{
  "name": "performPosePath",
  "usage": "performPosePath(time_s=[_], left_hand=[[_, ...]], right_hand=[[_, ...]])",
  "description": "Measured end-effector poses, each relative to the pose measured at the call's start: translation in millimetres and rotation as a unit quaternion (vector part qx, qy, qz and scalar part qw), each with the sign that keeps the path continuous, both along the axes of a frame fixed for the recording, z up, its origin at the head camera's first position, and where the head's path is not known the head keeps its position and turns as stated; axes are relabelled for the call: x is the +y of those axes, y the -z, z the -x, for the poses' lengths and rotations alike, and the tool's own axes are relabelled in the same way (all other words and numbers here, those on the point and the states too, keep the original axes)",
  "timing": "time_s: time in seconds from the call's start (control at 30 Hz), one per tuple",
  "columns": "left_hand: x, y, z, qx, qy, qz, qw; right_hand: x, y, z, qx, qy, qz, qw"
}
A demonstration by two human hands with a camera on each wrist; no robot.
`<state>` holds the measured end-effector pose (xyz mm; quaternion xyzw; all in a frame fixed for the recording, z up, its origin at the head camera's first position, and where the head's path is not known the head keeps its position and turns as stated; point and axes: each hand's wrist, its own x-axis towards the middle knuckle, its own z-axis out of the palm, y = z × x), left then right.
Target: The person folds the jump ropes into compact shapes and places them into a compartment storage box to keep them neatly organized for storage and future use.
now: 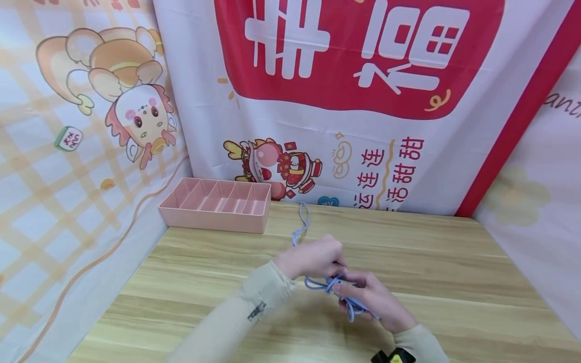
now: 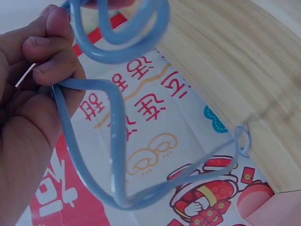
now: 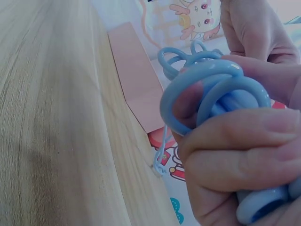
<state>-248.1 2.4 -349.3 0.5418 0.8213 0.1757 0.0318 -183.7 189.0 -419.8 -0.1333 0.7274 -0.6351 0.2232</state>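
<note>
A light blue cord [image 1: 317, 285] is bunched between my two hands above the wooden table [image 1: 431, 262]. My left hand [image 1: 313, 257] pinches a stretch of the cord [image 2: 117, 141] between thumb and curled fingers [image 2: 44, 56]. My right hand [image 1: 367, 295] holds a coil of the cord, and in the right wrist view several loops [image 3: 211, 80] lie wrapped round its fingers [image 3: 235, 155]. A loose tail of the cord [image 1: 302, 219] trails over the table toward the back wall. The cord's far end is too small to make out.
A pink tray [image 1: 218, 204] with several empty compartments stands at the back left of the table, against the printed cloth backdrop [image 1: 345, 126]. Cloth also hangs along the left side [image 1: 68, 201] and the right side.
</note>
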Motion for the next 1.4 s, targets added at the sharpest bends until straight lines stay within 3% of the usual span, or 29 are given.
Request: performPosePath(time_s=[0.2, 0.53, 0.7, 0.87, 0.97, 1.13, 1.23, 1.4], left_hand=[[5.5, -1.7, -12.2, 0.042, 0.001, -0.020, 0.9989], [9.0, 0.9, -29.0, 0.079, -0.046, -0.043, 0.9949], [8.8, 6.3, -37.7, 0.098, -0.081, -0.072, 0.9893], [9.0, 12.3, -44.6, 0.069, -0.115, -0.119, 0.9838], [8.2, 17.4, -46.3, 0.020, -0.135, -0.146, 0.9798], [3.1, 28.0, -42.8, -0.052, -0.171, -0.208, 0.9616], [-0.1, 32.6, -40.0, -0.057, -0.178, -0.237, 0.9534], [-1.4, 34.7, -40.3, -0.058, -0.162, -0.265, 0.9489]], right_hand=[[-0.9, 1.3, 0.4, -0.001, 0.024, 0.002, 1.000], [-3.4, -2.5, -0.8, 0.009, 0.139, -0.037, 0.990], [-3.6, -2.7, -1.7, 0.020, 0.178, -0.030, 0.983], [-0.9, -2.3, -1.1, 0.016, 0.183, 0.004, 0.983], [0.9, -1.6, 0.2, 0.004, 0.182, 0.044, 0.982], [3.8, -0.1, 2.3, -0.041, 0.172, 0.135, 0.975], [5.3, 0.3, 2.5, -0.059, 0.161, 0.177, 0.969], [7.3, 1.2, 2.2, -0.053, 0.137, 0.212, 0.966]])
